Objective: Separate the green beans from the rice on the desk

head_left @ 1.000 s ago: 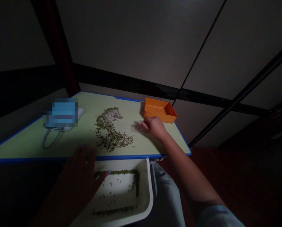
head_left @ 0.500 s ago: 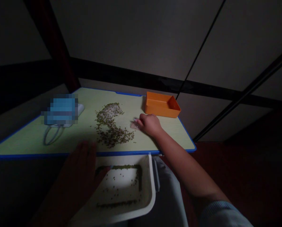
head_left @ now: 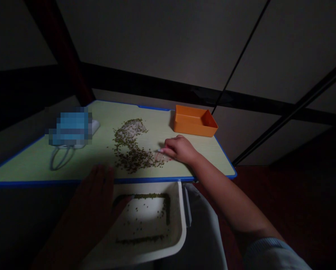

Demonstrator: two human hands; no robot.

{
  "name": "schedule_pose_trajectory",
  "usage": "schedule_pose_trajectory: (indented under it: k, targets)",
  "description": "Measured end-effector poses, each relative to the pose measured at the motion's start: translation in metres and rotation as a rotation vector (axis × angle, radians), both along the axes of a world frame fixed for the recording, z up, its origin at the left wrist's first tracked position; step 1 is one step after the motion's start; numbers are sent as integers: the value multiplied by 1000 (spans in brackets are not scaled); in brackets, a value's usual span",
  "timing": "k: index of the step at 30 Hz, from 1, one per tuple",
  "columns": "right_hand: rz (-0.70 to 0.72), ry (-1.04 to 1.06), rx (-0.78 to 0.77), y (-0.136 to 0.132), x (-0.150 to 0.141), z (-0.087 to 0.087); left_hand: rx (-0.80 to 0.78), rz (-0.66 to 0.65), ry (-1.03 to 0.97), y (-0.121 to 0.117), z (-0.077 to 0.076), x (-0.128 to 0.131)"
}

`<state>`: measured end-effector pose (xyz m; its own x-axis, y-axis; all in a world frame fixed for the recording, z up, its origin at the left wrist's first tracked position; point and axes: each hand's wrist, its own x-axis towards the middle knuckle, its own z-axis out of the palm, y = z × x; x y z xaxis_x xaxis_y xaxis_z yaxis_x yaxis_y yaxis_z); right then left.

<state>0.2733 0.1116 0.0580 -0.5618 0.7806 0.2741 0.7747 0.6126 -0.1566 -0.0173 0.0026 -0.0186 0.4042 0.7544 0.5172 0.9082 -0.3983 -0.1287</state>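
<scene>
My right hand (head_left: 180,149) is closed over the table, thumb against fingers, pinching a thin see-through plastic piece (head_left: 161,156) with reddish marks. Its edge meets the right side of a spread of small green beans (head_left: 132,159); pale grains are mixed in at the far part. In shadow, my left hand (head_left: 93,202) lies at the table's near edge with fingers stretched out and the thumb apart, over the left side of a white tub (head_left: 181,221). Beans line the inside edges of the tub, and a few lie scattered on its floor. The tub's left part is hidden behind that hand.
An orange open box (head_left: 194,125) stands at the table's back right. On the left sits a blurred blue object (head_left: 73,125) on a white device with a looped cord (head_left: 55,159). The pale table (head_left: 103,108) has a blue rim. Wall panels rise behind.
My right hand has moved slightly nearer and left with the plastic piece, which now reaches the beans' right edge. The left hand stays about where it was. The view has shifted a little.
</scene>
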Motion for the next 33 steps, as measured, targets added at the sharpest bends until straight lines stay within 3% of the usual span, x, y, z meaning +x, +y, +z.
schedule_pose_trajectory:
  k: [4,10,16,33]
  targets:
    - [23,79,-13,-4,6,0,-6,2,3,-1,0,0]
    - [-86,261,-7,-17,23,5,-47,13,-11,-2,0,0]
    - [-109,339,-106,-29,36,3,-60,23,0,-2,1,-1]
    - [-116,275,-144,-32,28,4,-119,79,-18,-1,5,5]
